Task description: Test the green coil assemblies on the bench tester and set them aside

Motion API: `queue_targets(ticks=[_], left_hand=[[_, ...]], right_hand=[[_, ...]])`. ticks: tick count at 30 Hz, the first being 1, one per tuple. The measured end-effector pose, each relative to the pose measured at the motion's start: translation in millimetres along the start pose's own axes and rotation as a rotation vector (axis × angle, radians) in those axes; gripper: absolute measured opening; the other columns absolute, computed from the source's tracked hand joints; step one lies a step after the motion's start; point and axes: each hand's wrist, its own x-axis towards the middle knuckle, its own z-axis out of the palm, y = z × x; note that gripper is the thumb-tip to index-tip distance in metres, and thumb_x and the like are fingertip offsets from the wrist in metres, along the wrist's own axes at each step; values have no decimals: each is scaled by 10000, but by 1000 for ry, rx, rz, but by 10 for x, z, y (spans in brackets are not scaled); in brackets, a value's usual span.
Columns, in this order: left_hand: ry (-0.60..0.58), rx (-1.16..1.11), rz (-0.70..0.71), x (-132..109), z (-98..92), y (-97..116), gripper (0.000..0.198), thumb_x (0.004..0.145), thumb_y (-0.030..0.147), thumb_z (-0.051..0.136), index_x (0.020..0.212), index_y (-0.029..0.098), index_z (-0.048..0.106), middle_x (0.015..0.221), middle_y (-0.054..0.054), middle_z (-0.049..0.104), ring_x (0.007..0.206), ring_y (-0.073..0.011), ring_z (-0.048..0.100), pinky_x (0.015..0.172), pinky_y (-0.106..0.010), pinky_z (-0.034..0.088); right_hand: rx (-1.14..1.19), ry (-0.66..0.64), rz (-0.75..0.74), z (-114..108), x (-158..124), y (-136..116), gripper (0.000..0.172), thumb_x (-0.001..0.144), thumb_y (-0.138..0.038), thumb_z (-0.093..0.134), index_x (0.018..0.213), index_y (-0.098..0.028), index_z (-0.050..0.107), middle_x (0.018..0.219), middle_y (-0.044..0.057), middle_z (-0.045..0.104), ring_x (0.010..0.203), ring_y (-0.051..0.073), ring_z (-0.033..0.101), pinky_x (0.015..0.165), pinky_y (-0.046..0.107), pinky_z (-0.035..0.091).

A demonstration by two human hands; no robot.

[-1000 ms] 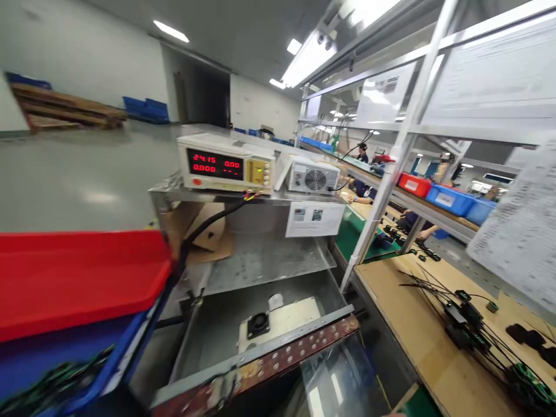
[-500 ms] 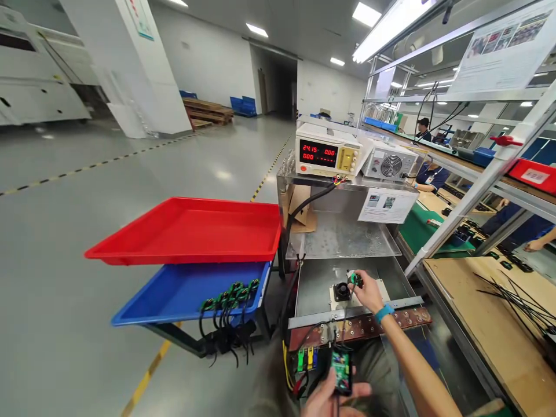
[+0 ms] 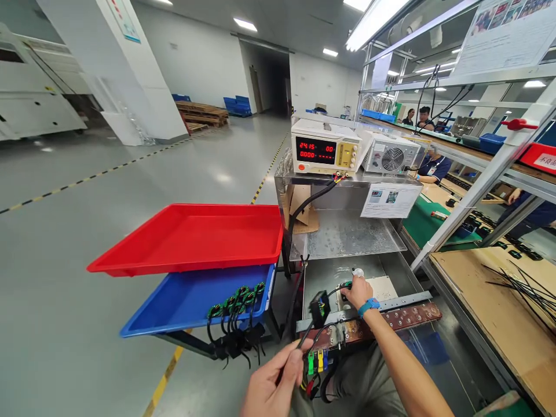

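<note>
My left hand pinches a black cable. At the cable's upper end hangs a small open black case with a green circuit board, tilted above the front rail. My right hand reaches into the metal drawer, its fingers closed on a small green part with a black wire. Beneath that hand lies a pale plate; the small black fan on it is mostly covered. Green, yellow and blue connectors sit below the rail, near my left hand.
A red tray overlaps a blue tray, where several green ring-shaped parts lie with black leads over the edge. A power supply with lit red digits stands on the metal shelf. Co-workers sit beyond the rack at right; black cables lie on the bench.
My left hand has moved left and now grips the cable instead of the cased board, which has swung up. My right hand has gone lower over the fan with the green part.
</note>
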Motion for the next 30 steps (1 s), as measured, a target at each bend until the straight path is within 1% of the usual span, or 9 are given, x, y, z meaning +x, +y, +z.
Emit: queue_targets(ticks=[4,9,12,17,19,21,25,27,30], left_hand=[[-60,300,491,116,229,329,356,969,432,542,838,199,776,658,-28,634,643,-161,601,593,-247,477],[-83,615,1082,57,603,483,365,953,211,519,603,198,621,522,11,522,504,-131,468,498,-304,298],[-226,633,1311,36,1006,242,443,936,290,501,501,209,522,473,10,478,450,-139,399,452,-349,192],[-612,591,1527,-22,1578,-393,451,864,414,673,487,210,535,472,25,521,443,-120,433,422,-319,251],[-659,484,1515,-74,1556,-489,442,934,420,606,548,208,571,517,13,569,496,-128,504,460,-310,320],[-570,291,1360,-107,1382,-454,420,1012,379,458,663,207,616,590,-7,626,577,-145,573,539,-309,396],[-105,127,749,-33,915,-239,196,994,234,485,891,217,650,782,-15,694,733,-146,649,711,-290,504],[29,148,559,51,765,-194,110,957,236,580,1038,218,652,885,-22,710,786,-146,671,736,-273,532],[-23,183,481,141,671,-254,148,937,288,620,1057,216,671,929,-29,718,822,-159,686,759,-273,547]], right_hand=[[5,-61,-3,-168,-19,9,346,857,-328,738,1116,-109,669,1157,228,680,1048,320,682,856,364,496],[98,-115,-150,-728,-200,288,238,891,-262,671,1073,-124,739,1100,177,708,1071,284,660,905,309,462],[238,-144,-289,-961,-571,283,385,1029,-391,452,1157,-144,718,1086,139,709,1045,244,650,899,296,474],[996,-735,-399,-935,-1286,128,601,916,-690,547,1137,-144,665,704,8,633,535,127,534,520,230,451],[1142,-735,-325,-880,-1443,154,602,868,-710,613,1050,-138,662,585,-47,530,435,78,384,429,191,329],[1212,-631,-271,-839,-1534,229,588,855,-713,633,958,-135,651,540,-73,449,429,61,302,407,181,248],[1269,-648,-242,-769,-1668,334,583,852,-736,620,903,-156,600,513,-96,384,405,58,249,383,190,210],[1286,-679,-252,-723,-1732,316,568,865,-737,604,894,-171,569,493,-108,359,390,56,225,381,193,198],[1286,-671,-287,-629,-1814,251,538,900,-717,571,828,-187,513,493,-104,358,402,54,227,397,195,191]])
